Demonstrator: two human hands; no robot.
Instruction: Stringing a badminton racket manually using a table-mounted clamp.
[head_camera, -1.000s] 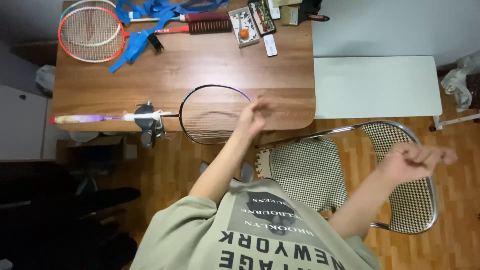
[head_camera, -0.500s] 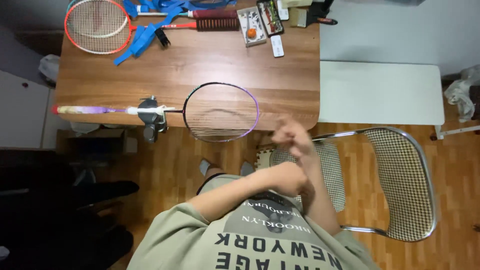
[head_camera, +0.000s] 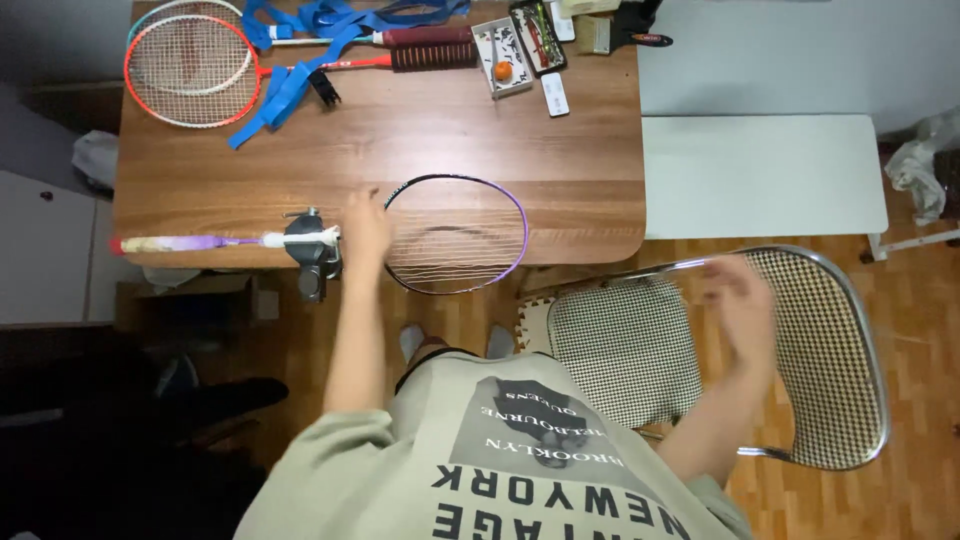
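- Brown wooden rectangular table (head_camera: 420, 150) bears everything; a white low bench (head_camera: 760, 175) butts its right edge, and a chrome-framed chair with black-and-white checked seat (head_camera: 625, 350) stands below.
- Purple-and-black framed badminton racket with partly strung head (head_camera: 455, 235) lies flat along the table's near edge, head overhanging slightly, shaft clamped in a small black vise (head_camera: 312, 255), pale wrapped handle pointing left.
- Likely light, with a stiff frame but thin strings and a slender shaft, so fragile to squeeze; best held at the throat or handle, not the string bed.
- Orange-framed racket (head_camera: 190, 70) and blue straps (head_camera: 300, 60) sit at the far left, well apart.
- Left hand (head_camera: 365, 230) rests on the racket at the throat, just beside the vise; fingers seem curled on it, grip loose.
- Right hand (head_camera: 740, 305) hangs over the chair, blurred; cannot tell whether it holds anything.
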